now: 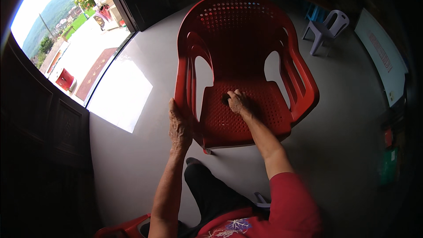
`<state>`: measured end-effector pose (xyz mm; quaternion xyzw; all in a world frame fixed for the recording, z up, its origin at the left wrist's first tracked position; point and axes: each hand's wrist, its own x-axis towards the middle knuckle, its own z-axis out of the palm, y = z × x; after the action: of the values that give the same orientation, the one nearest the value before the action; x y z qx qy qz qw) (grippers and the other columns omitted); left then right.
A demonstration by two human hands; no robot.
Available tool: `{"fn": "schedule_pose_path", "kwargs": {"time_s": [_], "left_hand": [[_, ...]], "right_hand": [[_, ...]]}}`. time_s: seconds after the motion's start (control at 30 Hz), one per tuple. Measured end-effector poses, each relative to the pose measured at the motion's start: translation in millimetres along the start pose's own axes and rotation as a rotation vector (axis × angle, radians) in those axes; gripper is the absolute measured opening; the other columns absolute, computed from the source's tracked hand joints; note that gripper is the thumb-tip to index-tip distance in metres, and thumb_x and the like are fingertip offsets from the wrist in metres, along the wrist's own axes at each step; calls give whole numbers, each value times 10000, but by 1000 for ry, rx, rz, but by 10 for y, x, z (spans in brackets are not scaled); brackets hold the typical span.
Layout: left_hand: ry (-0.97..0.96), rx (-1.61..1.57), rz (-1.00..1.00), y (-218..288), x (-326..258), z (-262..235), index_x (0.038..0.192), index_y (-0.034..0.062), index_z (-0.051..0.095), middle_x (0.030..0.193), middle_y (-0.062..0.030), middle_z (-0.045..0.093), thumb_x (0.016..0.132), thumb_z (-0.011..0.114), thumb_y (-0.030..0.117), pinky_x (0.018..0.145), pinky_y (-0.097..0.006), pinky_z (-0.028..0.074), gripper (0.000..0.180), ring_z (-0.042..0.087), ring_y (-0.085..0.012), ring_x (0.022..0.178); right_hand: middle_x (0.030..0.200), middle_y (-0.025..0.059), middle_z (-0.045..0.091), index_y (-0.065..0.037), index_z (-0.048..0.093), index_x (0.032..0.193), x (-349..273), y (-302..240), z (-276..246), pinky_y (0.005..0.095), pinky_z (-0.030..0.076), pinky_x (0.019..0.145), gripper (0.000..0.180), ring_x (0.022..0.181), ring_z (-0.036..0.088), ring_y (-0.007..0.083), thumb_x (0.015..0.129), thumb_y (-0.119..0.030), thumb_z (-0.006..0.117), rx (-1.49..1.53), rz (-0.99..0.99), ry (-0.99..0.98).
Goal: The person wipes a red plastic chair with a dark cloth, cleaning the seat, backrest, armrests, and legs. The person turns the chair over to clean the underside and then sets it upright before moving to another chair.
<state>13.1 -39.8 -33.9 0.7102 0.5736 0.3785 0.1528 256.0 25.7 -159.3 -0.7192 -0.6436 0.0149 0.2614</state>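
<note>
As the left hand clasps the red chair, the right hand pinches a dark object. Even pressure should help.

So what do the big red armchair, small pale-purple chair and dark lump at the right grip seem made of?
Red perforated armchair: probably moulded plastic, smooth, softly shiny; arms, back and seat look continuous.
Small pale-purple chair with cut-out back: likely plastic, satin, judging by its rounded, moulded-looking shape.
Dark lump at the right grip: too shaded to tell.
</note>
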Motion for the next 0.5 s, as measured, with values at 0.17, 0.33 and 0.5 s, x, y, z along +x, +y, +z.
{"fn": "schedule_pose_path", "kwargs": {"time_s": [0.17,0.33,0.5], "left_hand": [[88,-145,-24,-51,45,164,1445,117,145,1266,-240,488,840,594,154,828,-452,487,755,567,-393,1044],[126,-136,9,-103,37,151,1382,119,238,1195,-205,530,843,581,138,791,-461,483,640,579,-384,1004],[110,-157,-5,-38,2,118,1323,141,291,1165,-183,541,852,564,131,784,-468,476,544,577,-376,1003]], "right_hand": [[1067,166,564,-33,585,1120,-343,-356,-425,415,478,859,318,976,576,321,822,-144,599,482,-190,-473],[1055,130,567,-43,590,1144,202,-975,-1169,357,470,883,286,993,569,252,860,-66,568,859,-273,-216],[1007,149,554,-84,601,1139,1470,-1587,-1113,364,466,838,300,920,545,264,850,-32,537,633,-359,255]]}}
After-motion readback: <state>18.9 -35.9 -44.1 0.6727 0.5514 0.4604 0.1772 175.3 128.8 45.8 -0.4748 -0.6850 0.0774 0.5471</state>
